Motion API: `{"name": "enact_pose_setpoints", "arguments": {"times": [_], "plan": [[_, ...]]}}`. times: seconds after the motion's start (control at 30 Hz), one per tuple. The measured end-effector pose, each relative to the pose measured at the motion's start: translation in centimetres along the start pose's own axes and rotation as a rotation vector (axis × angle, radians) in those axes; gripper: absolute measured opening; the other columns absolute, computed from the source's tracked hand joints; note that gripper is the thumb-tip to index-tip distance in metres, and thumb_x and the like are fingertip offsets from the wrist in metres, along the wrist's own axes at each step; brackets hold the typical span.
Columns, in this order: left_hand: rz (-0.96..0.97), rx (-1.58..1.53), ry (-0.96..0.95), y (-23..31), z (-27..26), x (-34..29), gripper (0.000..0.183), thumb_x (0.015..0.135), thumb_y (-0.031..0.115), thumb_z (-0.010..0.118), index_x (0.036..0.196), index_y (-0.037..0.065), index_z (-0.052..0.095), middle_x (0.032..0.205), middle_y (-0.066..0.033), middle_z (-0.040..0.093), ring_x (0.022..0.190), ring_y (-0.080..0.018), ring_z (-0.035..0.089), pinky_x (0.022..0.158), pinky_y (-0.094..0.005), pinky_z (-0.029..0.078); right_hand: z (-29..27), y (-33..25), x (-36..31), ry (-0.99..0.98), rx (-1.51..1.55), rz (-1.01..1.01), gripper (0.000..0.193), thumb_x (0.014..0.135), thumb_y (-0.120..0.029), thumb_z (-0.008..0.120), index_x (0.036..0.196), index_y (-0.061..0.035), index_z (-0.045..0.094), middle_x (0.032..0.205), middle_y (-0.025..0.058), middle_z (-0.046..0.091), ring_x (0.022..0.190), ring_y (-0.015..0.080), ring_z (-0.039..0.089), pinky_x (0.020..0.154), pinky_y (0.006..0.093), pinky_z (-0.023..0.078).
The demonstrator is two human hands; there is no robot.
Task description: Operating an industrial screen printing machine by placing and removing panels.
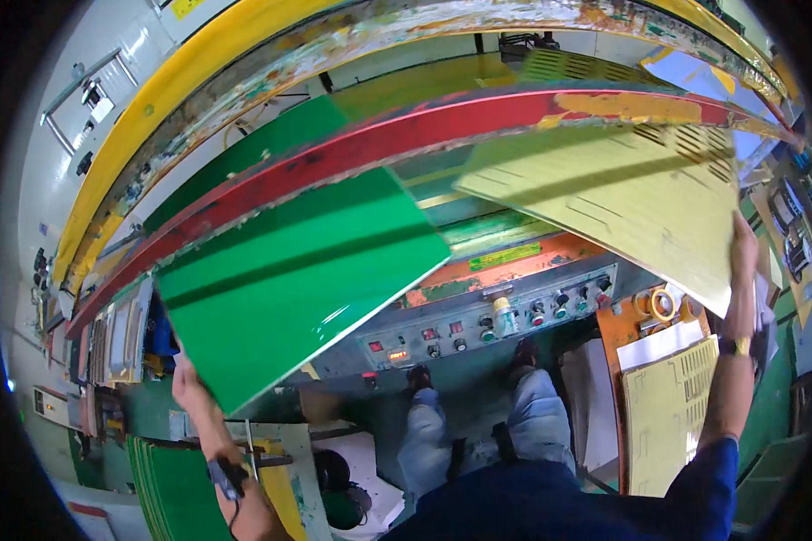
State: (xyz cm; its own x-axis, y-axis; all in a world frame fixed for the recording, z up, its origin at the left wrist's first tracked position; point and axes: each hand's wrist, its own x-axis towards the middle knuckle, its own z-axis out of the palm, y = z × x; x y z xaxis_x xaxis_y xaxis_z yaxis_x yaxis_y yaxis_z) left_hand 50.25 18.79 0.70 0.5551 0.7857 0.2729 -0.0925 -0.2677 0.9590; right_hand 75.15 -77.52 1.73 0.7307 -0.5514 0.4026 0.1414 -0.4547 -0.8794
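My left hand (192, 386) is closed on the near left corner of a large glossy green sheet (298, 288) with a pale edge. That sheet slants across the left front of the machine, its far part passing under a red bar (406, 126). On the right, my right hand (744, 248) grips the outer edge of a big pale yellow sheet (595, 194) with dark lines and slots printed on it. This one is also tilted and reaches under the red bar; its far corner is blurred. Most fingers of both hands are hidden by the sheets.
A control panel (460, 338) with knobs and a small display faces me. To my right, similar yellow sheets (663, 410) lie on an orange table with tape rolls (663, 305). Green sheets (158, 487) are stacked at lower left. A paint-stained yellow frame (153, 113) arches overhead.
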Motion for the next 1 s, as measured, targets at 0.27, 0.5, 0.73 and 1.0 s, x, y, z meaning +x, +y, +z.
{"name": "enact_pose_setpoints", "arguments": {"times": [0.27,0.5,0.73,1.0], "plan": [[0.019,0.023,0.289,0.4,-16.6,-5.0,0.023,0.100,0.014,0.049,0.108,-0.003,0.062,0.099,-0.0081,0.066,0.085,-0.0161,0.062,0.075,-0.0303,0.052,28.0,1.1,9.1,-0.091,-0.672,-0.889,0.035,0.092,-0.033,0.056,0.095,-0.0008,0.070,0.086,0.0100,0.070,0.080,0.0205,0.063,0.075,0.0384,0.048],[0.014,0.106,0.415,2.0,-20.9,-7.3,0.020,0.100,0.017,0.052,0.103,0.000,0.063,0.092,-0.0051,0.066,0.080,-0.0125,0.060,0.071,-0.0271,0.050,37.2,-0.9,3.3,-0.400,-0.474,-0.400,0.035,0.092,-0.033,0.057,0.094,-0.0008,0.070,0.085,0.0103,0.070,0.080,0.0207,0.063,0.074,0.0386,0.048],[-0.016,0.096,0.419,2.5,-19.9,-7.0,0.019,0.099,0.017,0.053,0.096,0.001,0.063,0.087,-0.0034,0.065,0.078,-0.0107,0.060,0.069,-0.0264,0.049,38.6,0.1,3.8,-0.431,-0.494,-0.388,0.035,0.092,-0.033,0.057,0.094,-0.0007,0.070,0.084,0.0105,0.070,0.079,0.0209,0.063,0.073,0.0387,0.048],[-0.011,0.093,0.465,2.0,-21.1,-6.9,0.018,0.099,0.017,0.054,0.097,0.001,0.063,0.087,-0.0031,0.065,0.076,-0.0102,0.059,0.067,-0.0255,0.049,40.0,0.2,3.9,-0.462,-0.497,-0.397,0.035,0.091,-0.033,0.057,0.094,-0.0007,0.070,0.083,0.0108,0.069,0.077,0.0211,0.063,0.072,0.0389,0.048]]}}
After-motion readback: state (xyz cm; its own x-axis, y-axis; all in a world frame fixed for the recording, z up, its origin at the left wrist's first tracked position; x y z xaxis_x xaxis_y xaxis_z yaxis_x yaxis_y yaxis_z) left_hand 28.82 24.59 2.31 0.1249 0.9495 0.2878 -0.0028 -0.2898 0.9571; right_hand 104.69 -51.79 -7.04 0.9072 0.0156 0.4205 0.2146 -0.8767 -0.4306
